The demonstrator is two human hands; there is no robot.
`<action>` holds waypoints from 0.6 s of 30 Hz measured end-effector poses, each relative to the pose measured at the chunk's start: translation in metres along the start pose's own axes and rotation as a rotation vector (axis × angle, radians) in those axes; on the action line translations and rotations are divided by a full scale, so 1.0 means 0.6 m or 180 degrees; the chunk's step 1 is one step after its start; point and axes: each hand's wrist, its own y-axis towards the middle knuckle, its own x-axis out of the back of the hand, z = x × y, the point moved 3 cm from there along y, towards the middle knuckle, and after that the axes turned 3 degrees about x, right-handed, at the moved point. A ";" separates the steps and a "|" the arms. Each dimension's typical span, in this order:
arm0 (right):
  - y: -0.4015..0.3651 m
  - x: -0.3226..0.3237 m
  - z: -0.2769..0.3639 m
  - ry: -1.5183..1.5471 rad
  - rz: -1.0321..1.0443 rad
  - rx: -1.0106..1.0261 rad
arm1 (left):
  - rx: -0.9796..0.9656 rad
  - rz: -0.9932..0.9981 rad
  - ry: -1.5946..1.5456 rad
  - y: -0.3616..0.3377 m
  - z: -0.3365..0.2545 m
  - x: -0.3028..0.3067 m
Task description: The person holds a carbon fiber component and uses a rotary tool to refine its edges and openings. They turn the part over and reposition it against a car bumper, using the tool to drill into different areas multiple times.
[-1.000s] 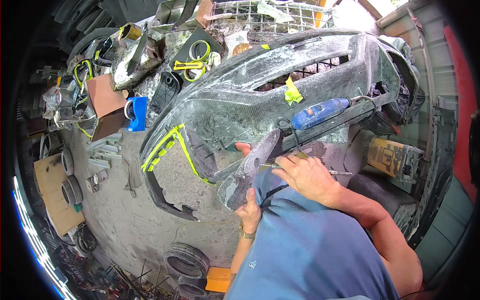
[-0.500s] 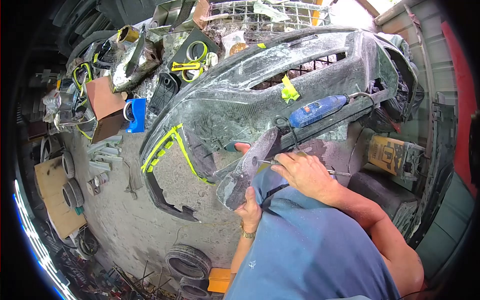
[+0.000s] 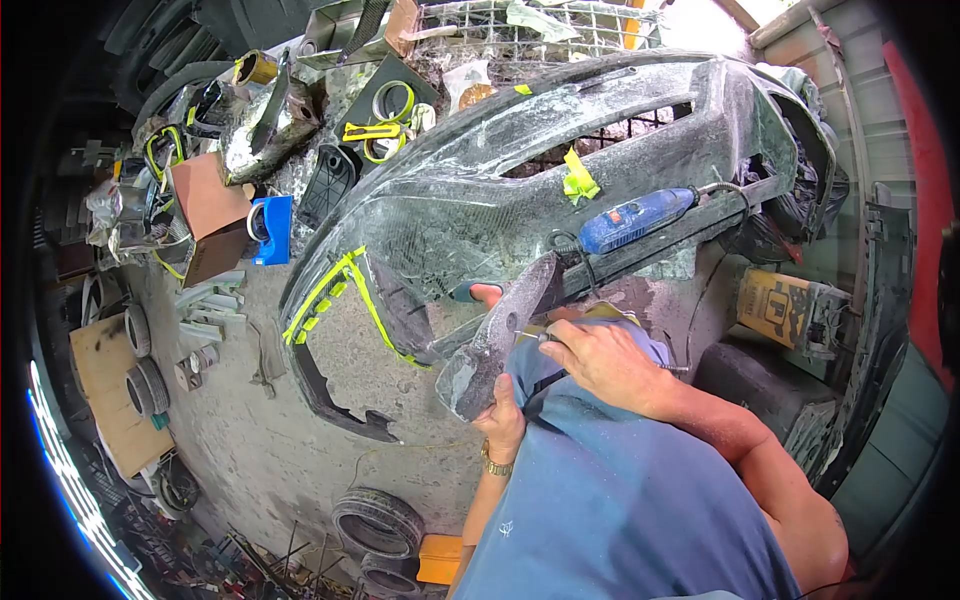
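While your left hand [image 3: 503,418] braces the grey bumper fragment [image 3: 490,345] from below, fingers clamped on its lower edge, your right hand [image 3: 605,362] pinches the handpiece [image 3: 543,338] pen-style against it. The blue rotary tool [image 3: 637,222] rests on the bumper [image 3: 470,200], within the shaft's reach.

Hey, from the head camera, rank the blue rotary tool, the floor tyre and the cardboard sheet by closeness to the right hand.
From the right hand, gripping a thin metal tool:
1. Blue rotary tool, just above, lying on the bumper.
2. Tyre, lower left on the floor.
3. Cardboard sheet, far left edge.
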 end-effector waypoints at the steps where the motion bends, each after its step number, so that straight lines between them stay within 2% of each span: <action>1: -0.002 -0.004 -0.001 0.0134 0.0052 0.0004 | 0.0034 0.0009 -0.0050 0.000 -0.001 -0.002; 5: 0.000 -0.006 -0.007 0.0280 0.0100 0.0022 | 0.0036 0.0046 -0.0160 0.002 0.005 -0.001; 10: 0.011 0.001 -0.016 -0.0246 -0.0232 0.0144 | -0.0082 0.0027 -0.0077 0.002 0.003 -0.001; 18: 0.005 -0.010 -0.020 0.0026 -0.0181 0.0067 | 0.0002 0.0039 -0.0042 0.000 0.013 0.003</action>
